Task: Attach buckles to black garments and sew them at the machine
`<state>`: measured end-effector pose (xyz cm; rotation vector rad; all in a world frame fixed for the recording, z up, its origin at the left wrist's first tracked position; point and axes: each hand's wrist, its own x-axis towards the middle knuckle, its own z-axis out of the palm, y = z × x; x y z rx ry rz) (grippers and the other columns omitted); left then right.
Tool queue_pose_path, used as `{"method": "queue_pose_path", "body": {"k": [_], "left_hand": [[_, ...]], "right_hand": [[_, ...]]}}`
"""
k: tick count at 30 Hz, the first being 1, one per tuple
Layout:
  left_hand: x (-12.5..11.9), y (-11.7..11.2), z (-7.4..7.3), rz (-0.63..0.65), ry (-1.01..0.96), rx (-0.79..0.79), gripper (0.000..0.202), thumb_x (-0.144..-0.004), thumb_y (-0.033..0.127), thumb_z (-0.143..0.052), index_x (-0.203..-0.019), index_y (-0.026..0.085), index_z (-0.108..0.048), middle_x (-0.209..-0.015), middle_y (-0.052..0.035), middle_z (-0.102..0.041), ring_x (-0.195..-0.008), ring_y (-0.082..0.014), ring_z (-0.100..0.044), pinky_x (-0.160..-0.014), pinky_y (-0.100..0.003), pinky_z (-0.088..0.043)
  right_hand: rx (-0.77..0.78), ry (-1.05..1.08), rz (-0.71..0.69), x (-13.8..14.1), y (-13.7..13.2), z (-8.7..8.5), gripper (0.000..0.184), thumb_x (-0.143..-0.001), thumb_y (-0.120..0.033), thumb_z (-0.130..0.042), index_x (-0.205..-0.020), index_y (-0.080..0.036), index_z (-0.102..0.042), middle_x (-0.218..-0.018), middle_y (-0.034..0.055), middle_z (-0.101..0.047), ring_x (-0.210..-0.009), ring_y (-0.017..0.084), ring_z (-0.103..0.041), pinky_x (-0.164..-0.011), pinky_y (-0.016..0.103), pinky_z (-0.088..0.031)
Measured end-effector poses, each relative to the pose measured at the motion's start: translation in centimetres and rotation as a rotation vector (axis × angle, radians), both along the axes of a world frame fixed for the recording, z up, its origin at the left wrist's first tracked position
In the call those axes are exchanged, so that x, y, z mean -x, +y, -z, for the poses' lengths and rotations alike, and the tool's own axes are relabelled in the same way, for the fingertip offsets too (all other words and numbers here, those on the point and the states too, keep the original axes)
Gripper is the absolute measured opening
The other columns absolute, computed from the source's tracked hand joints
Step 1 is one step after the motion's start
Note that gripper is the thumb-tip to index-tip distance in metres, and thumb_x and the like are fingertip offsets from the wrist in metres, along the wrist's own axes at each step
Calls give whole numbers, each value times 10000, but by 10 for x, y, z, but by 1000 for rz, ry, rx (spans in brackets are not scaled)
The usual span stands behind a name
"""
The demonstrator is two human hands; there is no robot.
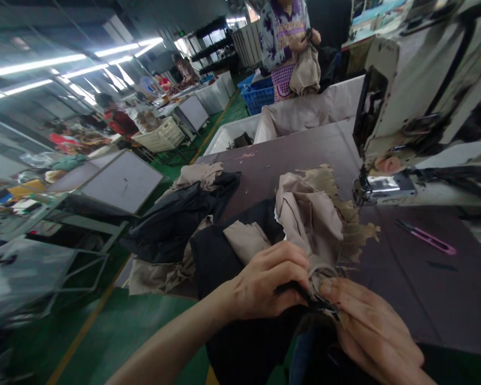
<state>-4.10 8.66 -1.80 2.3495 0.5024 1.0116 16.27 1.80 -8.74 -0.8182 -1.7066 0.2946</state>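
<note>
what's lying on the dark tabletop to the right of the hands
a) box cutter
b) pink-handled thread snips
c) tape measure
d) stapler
b, the pink-handled thread snips lie on the dark tabletop, to the right of the right hand and beneath the sewing machine.

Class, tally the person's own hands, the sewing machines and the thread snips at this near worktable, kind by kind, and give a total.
Hands: 2 (left hand, right hand)
Sewing machine: 1
Thread snips: 1
Total: 4
</note>
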Motion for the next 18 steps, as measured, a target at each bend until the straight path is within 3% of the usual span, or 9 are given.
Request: {"method": "queue_pose_path", "body": {"k": [4,8,14,18], "left_hand": [[6,-5,9,-68,-35,-58,183,-823,222,-701,-958,172,-586,-868,-57,-631,-884,-177,-642,-831,-321,-564],[9,-2,9,-65,-5,-9,238,-800,272,-732,-962,196,-574,-866,-51,-626,-870,-182,-627,-808,-325,-557],[9,9,-22,78,202,207,165,-870,233,-641,-1019,170,-605,-1008,-111,-651,-1009,-206,-608,-936,-361,-509],[11,27,-45,207,305,530,284,-870,175,-627,-1151,181,-586,-1189,-127,-655,-1135,-217,-606,-1024,-368,-467]], "right_hand": [[-3,-77,-122,-9,1,-6,407,-905,-56,-553,-1289,-184,-591,-1121,43,-727,-960,197,-727,-911,292,-621],[-64,-146,-148,-15,2,-8,415,-869,-34,-602,-1226,-245,-625,-1162,17,-706,-961,207,-724,-944,312,-604],[40,-62,-92,-12,5,-14,218,-919,-139,-592,-1064,-261,-699,-1046,1,-749,-825,179,-752,-831,235,-635],[66,10,-25,-4,-2,-8,413,-874,-74,-616,-1252,-243,-627,-1057,9,-747,-879,194,-746,-883,289,-628]]}}
